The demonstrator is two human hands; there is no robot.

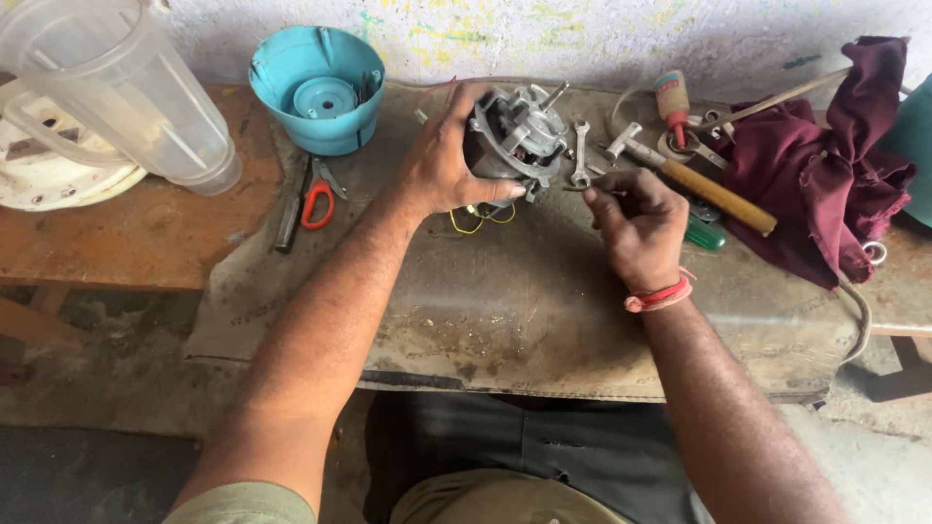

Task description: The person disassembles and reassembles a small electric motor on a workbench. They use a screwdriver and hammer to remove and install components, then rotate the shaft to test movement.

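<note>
My left hand (445,160) grips a grey metal electric motor (519,131) on the worn bench mat, its shaft pointing up and right. Yellow wires (478,219) trail from under the motor. My right hand (636,221) is just right of the motor, fingers pinched on a thin metal pin or screw (582,188) that points toward the motor. A red band is on my right wrist.
A small spanner (581,153) lies right of the motor. A wooden-handled hammer (694,180), green screwdriver (704,234) and maroon cloth (835,165) lie at the right. A turquoise plastic housing (318,87), red-handled pliers (313,199) and a clear jug (116,87) are at the left.
</note>
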